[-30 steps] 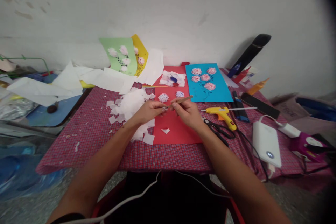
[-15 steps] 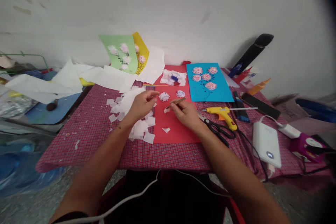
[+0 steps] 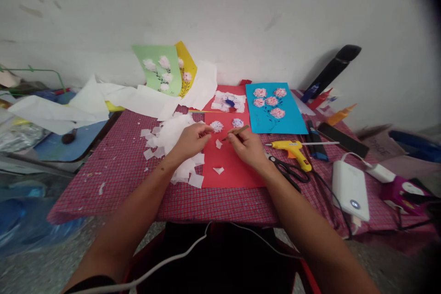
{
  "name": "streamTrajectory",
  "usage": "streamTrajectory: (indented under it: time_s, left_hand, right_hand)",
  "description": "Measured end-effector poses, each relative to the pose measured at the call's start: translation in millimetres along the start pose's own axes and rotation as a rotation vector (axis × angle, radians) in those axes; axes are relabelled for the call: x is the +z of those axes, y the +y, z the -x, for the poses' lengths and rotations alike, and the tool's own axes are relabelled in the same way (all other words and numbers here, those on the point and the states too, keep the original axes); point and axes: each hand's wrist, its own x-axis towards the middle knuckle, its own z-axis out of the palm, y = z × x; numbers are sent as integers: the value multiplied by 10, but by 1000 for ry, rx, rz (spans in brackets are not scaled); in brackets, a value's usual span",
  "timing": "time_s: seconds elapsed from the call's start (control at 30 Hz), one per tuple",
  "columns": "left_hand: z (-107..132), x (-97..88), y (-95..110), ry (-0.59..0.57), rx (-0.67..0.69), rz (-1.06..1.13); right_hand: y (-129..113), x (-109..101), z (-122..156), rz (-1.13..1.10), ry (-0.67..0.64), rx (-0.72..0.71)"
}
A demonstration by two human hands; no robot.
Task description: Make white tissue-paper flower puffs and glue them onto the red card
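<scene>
My left hand [image 3: 190,140] rests on a heap of white tissue squares [image 3: 174,134] at the left edge of a red paper sheet [image 3: 230,161], its fingers curled toward a small paper flower [image 3: 217,126]. My right hand [image 3: 245,146] grips a thin wooden stick [image 3: 236,132], whose tip points down-left at a small white tissue piece [image 3: 218,144] on the red sheet. A second paper flower [image 3: 237,122] lies just beyond the stick. Another tissue scrap [image 3: 217,170] lies nearer me on the red sheet.
On the red checked tablecloth [image 3: 117,170] to the right lie a yellow glue gun [image 3: 292,149], black scissors [image 3: 287,172], a white power bank [image 3: 349,189] and a blue flower card [image 3: 274,108]. Green [image 3: 158,69] and yellow cards lean on the wall. White paper sheets [image 3: 89,103] spread left.
My hands parted and dropped from mid-air to the red sheet. The left moved onto the tissue heap. The stick's tip now points at a tissue piece lying on the sheet.
</scene>
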Motion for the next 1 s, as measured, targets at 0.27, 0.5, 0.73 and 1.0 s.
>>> streamTrajectory:
  time_s: [0.27,0.5,0.73,1.0]
  left_hand:
    - [2,83,-101,-118,188,-140]
    - [51,191,-117,-181,260,-220]
    - [91,294,-87,-250,259,-257]
    - [63,316,-100,-230,242,-255]
  right_hand:
    - [52,59,1,11,-55,-27]
    - [45,71,6,34,-66,-59]
    - [61,63,-4,100,-78,-25]
    - [66,92,-3,21,-133,-29]
